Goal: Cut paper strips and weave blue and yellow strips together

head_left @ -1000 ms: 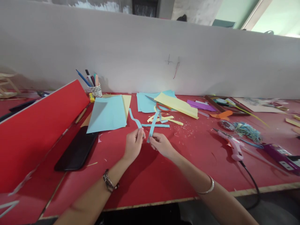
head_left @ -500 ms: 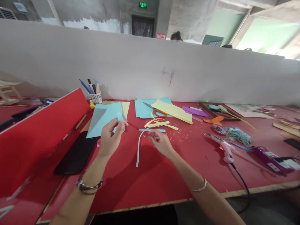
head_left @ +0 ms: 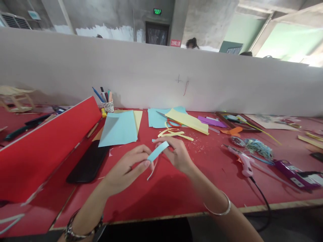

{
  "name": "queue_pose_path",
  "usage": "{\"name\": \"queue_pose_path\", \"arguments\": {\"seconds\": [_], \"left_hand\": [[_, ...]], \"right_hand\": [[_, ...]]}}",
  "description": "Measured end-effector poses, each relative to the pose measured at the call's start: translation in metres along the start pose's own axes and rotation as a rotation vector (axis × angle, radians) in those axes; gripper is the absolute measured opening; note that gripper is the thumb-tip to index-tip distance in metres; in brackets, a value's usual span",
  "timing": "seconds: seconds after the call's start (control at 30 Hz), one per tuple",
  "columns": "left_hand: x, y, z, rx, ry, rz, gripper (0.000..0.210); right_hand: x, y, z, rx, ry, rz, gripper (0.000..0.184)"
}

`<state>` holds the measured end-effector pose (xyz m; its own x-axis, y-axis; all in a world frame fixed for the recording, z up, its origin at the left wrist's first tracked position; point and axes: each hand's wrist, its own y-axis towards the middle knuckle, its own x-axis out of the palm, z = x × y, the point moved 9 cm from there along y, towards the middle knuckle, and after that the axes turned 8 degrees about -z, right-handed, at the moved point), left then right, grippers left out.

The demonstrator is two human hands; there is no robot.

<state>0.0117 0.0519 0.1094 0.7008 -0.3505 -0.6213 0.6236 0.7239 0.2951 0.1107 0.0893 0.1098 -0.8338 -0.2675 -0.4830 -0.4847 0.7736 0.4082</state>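
While left hand [head_left: 126, 169] pinches blue strip [head_left: 157, 152], right hand [head_left: 178, 155] curls inward, grip unclear.

The nearest paper strip [head_left: 158, 151] is before the scissors [head_left: 174, 126], left of the glue gun [head_left: 244, 162].

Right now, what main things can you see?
Held strip: 1, blue, centre
Paper piles: 2, mostly blue, back centre
Sheet: 1, yellow, overlapping right pile
Scissors: 1, orange handles, beside sheet
Loose strips: several, yellow, before scissors
Pen cup: 1, white, back left
Slab: 1, black, left
Board: 1, red, far left
Glue gun: 1, pink, right
Yarn: 1 bundle, bluish, beside gun
Socket strip: 1, purple, far right
Table: 1, red, beneath
Partition: 1, white, back
Left hand: 1, bare, pinching strip
Right hand: 1, bare, by strip
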Motion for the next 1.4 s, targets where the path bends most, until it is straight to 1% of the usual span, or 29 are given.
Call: {"name": "queue_pose_path", "arguments": {"seconds": [0.07,0.1,0.17,0.23,0.33,0.4,0.43,0.5,0.57,0.63,0.73,0.77,0.87,0.9,0.97,1.03,1.07,1.13,1.2,1.23,1.33,1.4], "left_hand": [[-0.004,-0.002,-0.013,-0.051,0.029,0.078,0.031],[-0.004,-0.003,-0.017,-0.064,0.03,0.091,0.031],[0.0,-0.001,-0.024,-0.077,0.025,0.08,0.031],[0.007,0.002,-0.026,-0.077,0.011,0.034,0.031],[0.025,0.007,-0.024,-0.082,-0.11,-0.103,0.033],[0.034,0.008,-0.024,-0.091,-0.222,-0.165,0.036],[0.034,0.007,-0.025,-0.097,-0.251,-0.156,0.036],[0.027,0.005,-0.03,-0.116,-0.24,-0.074,0.036],[0.018,0.0,-0.037,-0.146,-0.184,0.005,0.036],[0.012,-0.005,-0.043,-0.169,-0.126,0.026,0.036],[0.01,-0.009,-0.047,-0.206,-0.002,-0.003,0.036],[0.011,-0.009,-0.047,-0.215,0.044,-0.024,0.035],[0.025,-0.006,-0.041,-0.208,0.17,-0.117,0.032],[0.031,-0.004,-0.038,-0.191,0.209,-0.15,0.032],[0.042,0.0,-0.03,-0.151,0.28,-0.215,0.031],[0.049,0.002,-0.022,-0.104,0.334,-0.248,0.03],[0.05,0.003,-0.019,-0.081,0.35,-0.247,0.03],[0.049,0.003,-0.014,-0.049,0.352,-0.225,0.031],[0.045,0.002,-0.014,-0.055,0.322,-0.196,0.033],[0.043,0.001,-0.015,-0.073,0.296,-0.18,0.033],[0.041,-0.002,-0.023,-0.157,0.176,-0.131,0.029],[0.038,-0.005,-0.029,-0.22,0.086,-0.053,0.021]], "right_hand": [[-0.006,-0.002,0.004,0.063,0.151,0.043,0.016],[-0.009,-0.002,0.005,0.087,0.213,0.057,0.016],[-0.013,-0.004,0.007,0.117,0.304,0.089,0.014],[-0.018,-0.004,0.008,0.127,0.388,0.114,0.012],[-0.024,-0.006,0.008,0.105,0.471,0.145,0.011],[-0.03,-0.008,0.007,0.071,0.476,0.153,0.01],[-0.033,-0.009,0.007,0.055,0.466,0.153,0.008],[-0.04,-0.014,0.009,0.035,0.416,0.153,0.005],[-0.046,-0.02,0.013,0.048,0.321,0.132,0.007],[-0.047,-0.026,0.016,0.073,0.199,0.05,0.008],[-0.036,-0.035,0.015,0.076,-0.034,-0.156,0.014],[-0.033,-0.037,0.014,0.076,-0.131,-0.189,0.019],[-0.022,-0.042,0.01,0.08,-0.377,-0.201,0.036],[-0.015,-0.042,0.008,0.079,-0.41,-0.224,0.04],[0.007,-0.044,0.007,0.084,-0.41,-0.338,0.046],[0.023,-0.046,0.008,0.11,-0.359,-0.426,0.046],[0.029,-0.047,0.01,0.128,-0.332,-0.45,0.043],[0.033,-0.049,0.013,0.162,-0.302,-0.463,0.03],[0.032,-0.05,0.016,0.179,-0.298,-0.452,0.015],[0.032,-0.05,0.017,0.179,-0.295,-0.442,0.014],[0.03,-0.051,0.019,0.16,-0.269,-0.402,0.019],[0.029,-0.051,0.021,0.158,-0.254,-0.364,0.022]]}}
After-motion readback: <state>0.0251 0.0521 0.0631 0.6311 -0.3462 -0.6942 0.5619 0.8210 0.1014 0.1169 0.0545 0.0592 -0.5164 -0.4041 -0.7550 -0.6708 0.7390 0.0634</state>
